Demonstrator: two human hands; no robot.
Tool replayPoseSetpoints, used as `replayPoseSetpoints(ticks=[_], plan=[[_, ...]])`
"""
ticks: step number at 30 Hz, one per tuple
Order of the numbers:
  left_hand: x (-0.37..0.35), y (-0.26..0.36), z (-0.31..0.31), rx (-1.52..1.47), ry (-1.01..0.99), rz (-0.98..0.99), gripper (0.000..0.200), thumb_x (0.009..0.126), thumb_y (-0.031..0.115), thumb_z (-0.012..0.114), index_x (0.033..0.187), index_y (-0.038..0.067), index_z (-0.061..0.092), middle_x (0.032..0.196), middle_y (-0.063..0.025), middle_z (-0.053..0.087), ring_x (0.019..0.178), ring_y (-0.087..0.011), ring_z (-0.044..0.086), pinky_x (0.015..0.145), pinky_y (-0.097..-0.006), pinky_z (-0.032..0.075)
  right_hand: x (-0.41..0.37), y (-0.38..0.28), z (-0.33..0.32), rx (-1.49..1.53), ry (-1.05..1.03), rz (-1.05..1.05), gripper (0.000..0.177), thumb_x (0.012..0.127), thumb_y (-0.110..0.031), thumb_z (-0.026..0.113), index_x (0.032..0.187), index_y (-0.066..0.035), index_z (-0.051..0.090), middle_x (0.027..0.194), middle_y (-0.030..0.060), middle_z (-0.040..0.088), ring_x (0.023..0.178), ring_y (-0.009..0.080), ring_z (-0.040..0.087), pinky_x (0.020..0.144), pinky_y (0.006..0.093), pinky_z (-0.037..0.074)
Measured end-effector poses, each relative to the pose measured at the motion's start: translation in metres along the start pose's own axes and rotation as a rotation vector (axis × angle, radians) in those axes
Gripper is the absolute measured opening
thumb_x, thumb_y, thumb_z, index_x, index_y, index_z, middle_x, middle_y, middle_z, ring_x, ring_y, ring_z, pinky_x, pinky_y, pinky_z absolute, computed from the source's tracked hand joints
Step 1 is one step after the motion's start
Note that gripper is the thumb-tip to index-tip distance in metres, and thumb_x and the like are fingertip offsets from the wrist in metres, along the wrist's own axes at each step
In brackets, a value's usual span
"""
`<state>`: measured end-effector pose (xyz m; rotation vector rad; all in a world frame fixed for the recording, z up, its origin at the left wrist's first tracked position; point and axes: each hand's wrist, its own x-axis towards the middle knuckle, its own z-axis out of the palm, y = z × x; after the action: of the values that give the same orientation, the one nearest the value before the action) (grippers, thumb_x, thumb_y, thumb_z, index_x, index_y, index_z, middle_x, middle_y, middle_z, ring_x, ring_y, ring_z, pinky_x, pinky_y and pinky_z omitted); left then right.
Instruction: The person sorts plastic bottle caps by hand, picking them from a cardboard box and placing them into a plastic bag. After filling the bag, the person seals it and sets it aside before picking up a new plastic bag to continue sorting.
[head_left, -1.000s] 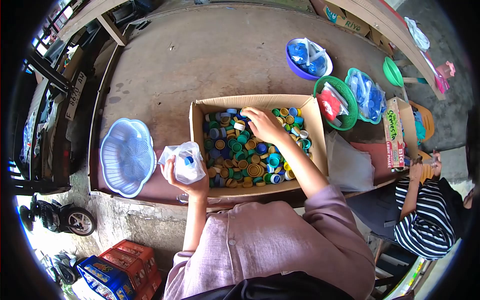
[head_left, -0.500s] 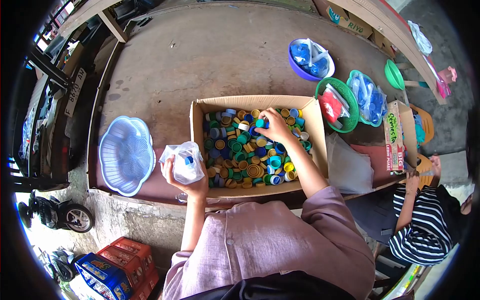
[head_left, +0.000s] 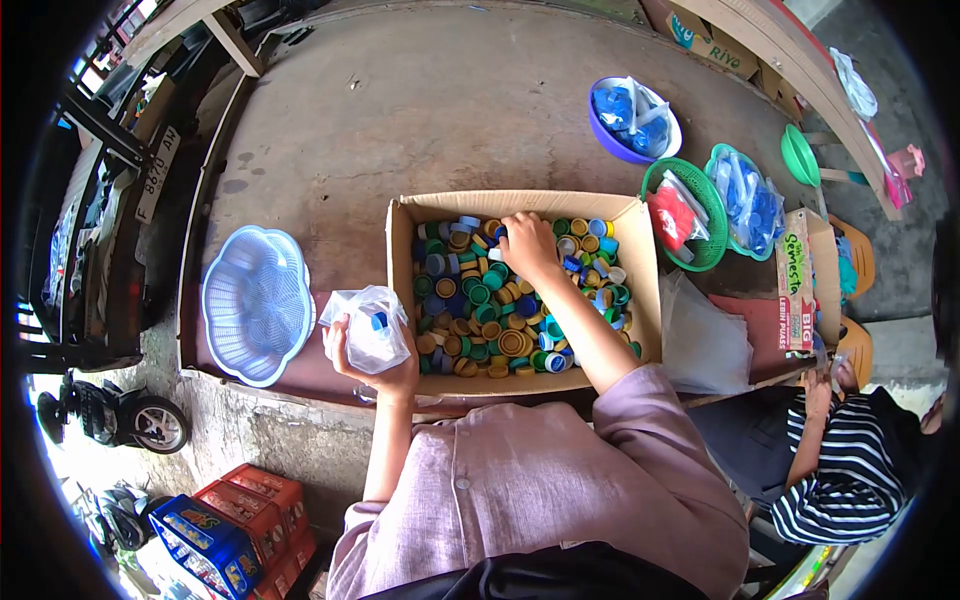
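Note:
A cardboard box (head_left: 400,290) full of bottle caps (head_left: 505,315) in blue, green, yellow and white sits at the table's front edge. In its upper part, my right hand (head_left: 528,243) reaches down among the caps with fingers bent; the fingertips are partly hidden, and what they grip cannot be made out. Left of the box, my left hand (head_left: 365,365) is wrapped round a clear plastic bag (head_left: 368,335), which has a blue cap inside.
A pale blue basket (head_left: 257,305) lies at the left. Right of the box are plastic sheets (head_left: 705,340), a green basket (head_left: 712,215), a purple bowl (head_left: 608,140) and a small carton (head_left: 797,290). A person in striped sleeves (head_left: 850,465) sits at the far right.
My right hand has moved up and slightly left within the box and lower into the caps. The green cap at its fingertips no longer shows there. The view has shifted slightly.

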<state>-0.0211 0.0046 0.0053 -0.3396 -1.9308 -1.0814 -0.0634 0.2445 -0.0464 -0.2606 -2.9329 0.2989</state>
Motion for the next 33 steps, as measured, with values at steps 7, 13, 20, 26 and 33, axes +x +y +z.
replayPoseSetpoints(ticks=[7, 13, 20, 26, 33], plan=[[0.017, -0.01, -0.016, 0.118, 0.089, -0.026, 0.071, 0.067, 0.001, 0.07, 0.122, -0.001, 0.024, 0.119, -0.0181, 0.034, 0.111, -0.0303, 0.039, 0.098, -0.0429, 0.032, 0.0, 0.014, -0.01, 0.622, 0.056, 0.083, 0.011, 0.071, -0.005, 0.062, 0.082, -0.004, 0.065, 0.077, 0.0125, 0.065, 0.069, 0.0236, 0.063, 0.064, 0.0324, 0.05], [0.02, -0.007, -0.008, 0.163, 0.071, -0.001, 0.07, 0.067, 0.001, 0.07, 0.121, 0.0, 0.025, 0.119, -0.0168, 0.036, 0.111, -0.0301, 0.04, 0.097, -0.0431, 0.033, -0.015, 0.028, -0.026, 1.032, -0.106, 0.123, 0.022, 0.075, 0.004, 0.053, 0.092, -0.003, 0.065, 0.089, 0.0095, 0.066, 0.081, 0.0149, 0.062, 0.073, 0.0254, 0.048], [0.008, -0.002, 0.0, 0.123, 0.001, 0.074, 0.068, 0.066, 0.004, 0.069, 0.12, 0.0, 0.028, 0.116, -0.0154, 0.037, 0.109, -0.0298, 0.04, 0.096, -0.0453, 0.031, -0.018, 0.022, -0.026, 1.403, -0.215, 0.006, 0.025, 0.076, 0.007, 0.051, 0.096, -0.003, 0.064, 0.095, 0.0076, 0.064, 0.082, 0.0147, 0.061, 0.074, 0.0255, 0.048], [0.006, -0.001, 0.001, 0.127, 0.007, 0.034, 0.068, 0.067, 0.004, 0.069, 0.12, 0.001, 0.028, 0.115, -0.0149, 0.038, 0.109, -0.0303, 0.04, 0.097, -0.0462, 0.03, 0.002, -0.036, -0.022, 0.607, 0.01, -0.294, 0.019, 0.074, -0.011, 0.059, 0.091, -0.004, 0.064, 0.089, 0.0104, 0.062, 0.078, 0.025, 0.059, 0.072, 0.0337, 0.047], [0.004, -0.005, -0.001, 0.101, -0.012, 0.057, 0.069, 0.065, 0.004, 0.069, 0.119, 0.002, 0.027, 0.115, -0.014, 0.039, 0.11, -0.0297, 0.038, 0.099, -0.0484, 0.025, 0.021, -0.091, 0.019, 0.058, 0.052, -0.391, 0.033, 0.059, -0.021, 0.071, 0.087, -0.006, 0.061, 0.087, 0.0079, 0.056, 0.086, 0.0249, 0.051, 0.073, 0.0367, 0.041]])
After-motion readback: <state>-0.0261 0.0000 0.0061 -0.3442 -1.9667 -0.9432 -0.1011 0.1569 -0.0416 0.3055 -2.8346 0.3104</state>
